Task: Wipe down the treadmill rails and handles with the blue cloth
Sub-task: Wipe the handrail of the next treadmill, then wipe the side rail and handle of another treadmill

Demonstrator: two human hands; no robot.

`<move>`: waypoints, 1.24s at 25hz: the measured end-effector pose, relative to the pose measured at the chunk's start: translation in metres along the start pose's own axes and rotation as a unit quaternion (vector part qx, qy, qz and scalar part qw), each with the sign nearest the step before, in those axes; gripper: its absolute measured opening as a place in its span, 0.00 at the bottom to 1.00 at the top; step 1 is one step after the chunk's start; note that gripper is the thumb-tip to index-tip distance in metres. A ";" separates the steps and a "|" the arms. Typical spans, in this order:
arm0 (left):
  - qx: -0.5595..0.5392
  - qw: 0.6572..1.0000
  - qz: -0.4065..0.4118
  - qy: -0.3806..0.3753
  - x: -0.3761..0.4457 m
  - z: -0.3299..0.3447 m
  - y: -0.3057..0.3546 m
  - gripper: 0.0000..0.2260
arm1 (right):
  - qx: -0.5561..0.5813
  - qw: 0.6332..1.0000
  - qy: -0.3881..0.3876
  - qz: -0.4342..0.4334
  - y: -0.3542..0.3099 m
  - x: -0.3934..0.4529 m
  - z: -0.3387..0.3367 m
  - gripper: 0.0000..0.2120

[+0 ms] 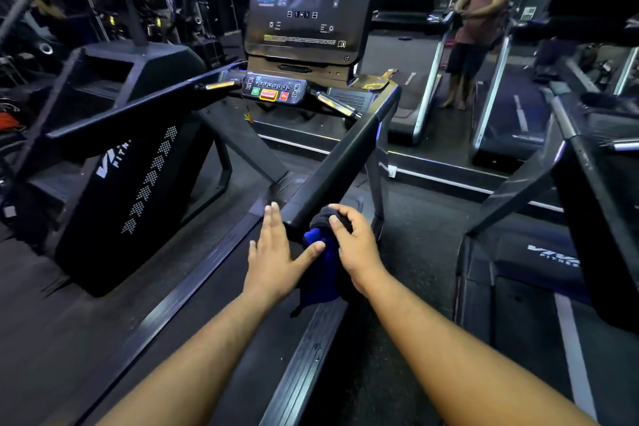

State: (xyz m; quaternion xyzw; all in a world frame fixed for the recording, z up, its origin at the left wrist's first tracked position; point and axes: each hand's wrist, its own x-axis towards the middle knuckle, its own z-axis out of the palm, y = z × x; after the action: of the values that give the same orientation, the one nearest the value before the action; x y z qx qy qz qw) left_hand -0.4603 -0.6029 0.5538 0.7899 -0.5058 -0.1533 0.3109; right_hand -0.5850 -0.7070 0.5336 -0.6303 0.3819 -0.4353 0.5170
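A person's right hand held the blue cloth bunched over the near end of the treadmill's right handrail, fingers curled round the wad and pressing it onto the rail's tip. The left hand lay just beside that same rail end, its fingers straight and spread, its thumb touching the cloth; it gripped nothing.

The cloth looked soft, light and limp: a loose tail hung below the rail end toward the side step, and the fabric folded freely under the fingers. It would likely wrap round the bar and slide along it with little effort, best held in a full-hand grip with the wad between palm and rail so the tail does not drag. The rail itself appeared stiff, smooth and dark, probably slick.

Beyond the rail end, the console and its button panel stood at the far end, flanked by 2 short metal handles. The left handrail ran opposite, well apart from the cloth.

Much stayed unclear. The part of the cloth under the right hand was dark and hard to tell from the rail, the underside of the rail was hidden, and the dim gym swallowed the belt. Console text was too small to read. A figure in the mirror beyond the console was blurred.
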 end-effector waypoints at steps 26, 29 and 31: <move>-0.380 0.884 0.007 -0.271 -0.054 0.045 0.056 0.29 | -0.189 0.971 0.148 -0.011 -0.052 -0.133 -0.106 0.06; -0.367 0.903 0.124 -0.186 -0.044 0.060 0.052 0.13 | -0.177 0.961 0.211 0.007 -0.051 -0.149 -0.111 0.11; -0.414 0.881 0.136 -0.186 -0.041 0.065 0.058 0.10 | -0.186 0.945 0.269 0.024 -0.047 -0.163 -0.117 0.11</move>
State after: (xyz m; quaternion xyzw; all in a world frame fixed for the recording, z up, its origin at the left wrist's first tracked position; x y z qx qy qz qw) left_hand -0.5553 -0.6055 0.5391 0.4695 -0.5477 -0.4490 0.5272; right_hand -0.7477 -0.5849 0.5649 -0.5655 0.5961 -0.4974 0.2785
